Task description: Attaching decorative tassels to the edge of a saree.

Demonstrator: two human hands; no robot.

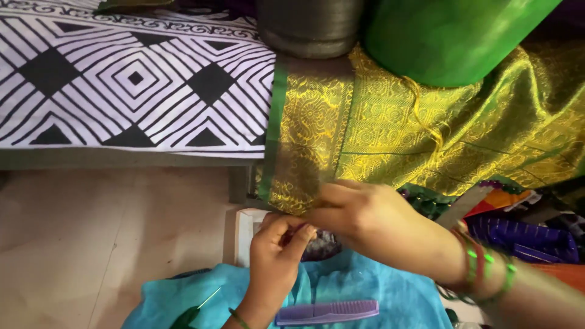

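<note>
1. As we look down from nearest to farthest, a lilac comb (327, 312) lies flat on turquoise cloth (390, 298) over the lap, its long axis running left to right, just below both hands and touched by neither.
2. Beside it on the left, a thin green-tipped needle or pin (204, 303) rests on the same cloth; we cannot tell which it is.
3. Our left hand (277, 253) is curled, thumb and fingers pinched around something small at the hanging fabric's lower edge; what lies inside the pinch is hidden.
4. Our right hand (365, 216), with red and green bangles (481, 268) at its wrist, reaches across from the right and pinches the fringed bottom edge of the gold brocade silk (317, 134). It sits slightly above and beyond the left hand, the two almost touching.
5. That edge lies directly ahead of both hands. The green-bordered strip (275, 128) hangs with its long axis running away from us, up onto the bed.
6. Under the hands we see a white box (244, 234); its contents are mostly covered, only a dark purplish patch showing.
7. To the right lies a heap of purple and multicoloured fabrics (524, 234).
8. Farther off, a black-and-white geometric bedsheet (134, 79), a dark cylindrical container (308, 27) whose inside we cannot see, and a bright green cloth (451, 36).
</note>
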